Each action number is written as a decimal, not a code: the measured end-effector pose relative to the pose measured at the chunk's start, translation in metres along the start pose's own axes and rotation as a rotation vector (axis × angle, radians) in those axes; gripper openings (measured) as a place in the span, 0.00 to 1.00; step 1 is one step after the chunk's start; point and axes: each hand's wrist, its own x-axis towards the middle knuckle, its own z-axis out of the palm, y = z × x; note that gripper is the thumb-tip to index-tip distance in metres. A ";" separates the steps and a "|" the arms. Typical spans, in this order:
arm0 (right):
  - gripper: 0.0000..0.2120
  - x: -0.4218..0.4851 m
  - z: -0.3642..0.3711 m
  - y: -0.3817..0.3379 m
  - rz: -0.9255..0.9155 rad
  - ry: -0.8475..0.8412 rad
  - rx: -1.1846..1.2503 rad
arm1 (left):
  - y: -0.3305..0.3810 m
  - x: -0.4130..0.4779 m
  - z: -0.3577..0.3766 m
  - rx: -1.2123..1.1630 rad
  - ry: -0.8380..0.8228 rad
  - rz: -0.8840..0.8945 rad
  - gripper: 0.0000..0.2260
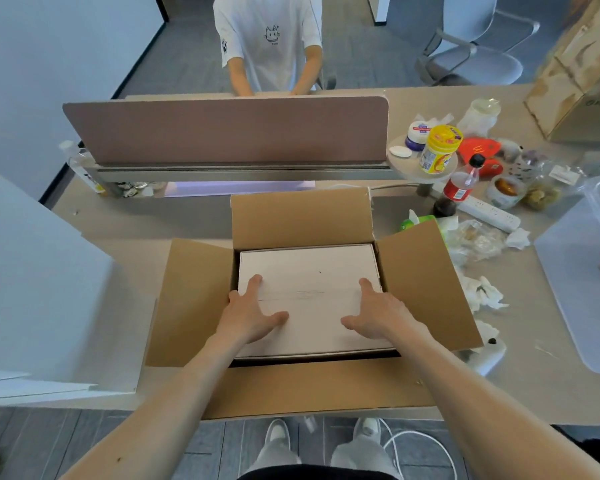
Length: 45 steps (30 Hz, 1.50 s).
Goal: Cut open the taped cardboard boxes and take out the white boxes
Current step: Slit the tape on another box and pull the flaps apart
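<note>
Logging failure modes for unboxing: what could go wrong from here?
White box sits snug in the carton, so the carton may lift with it.
Left hand and right hand lie on top with little side gap for fingers; grip may slip.
Bottle stands near a flap; a swing could tip it.

Your left hand and your right hand rest on the flat white cardboard box, thumbs spread across its top and outer fingers at its side edges. It sits inside the open brown corrugated cardboard box, whose four flaps are folded outward, on the beige desk. A red-labelled cola bottle stands behind, to your right.
</note>
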 end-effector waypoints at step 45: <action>0.40 -0.014 -0.056 0.045 -0.229 0.307 0.452 | 0.061 -0.009 -0.038 -0.038 0.157 0.122 0.43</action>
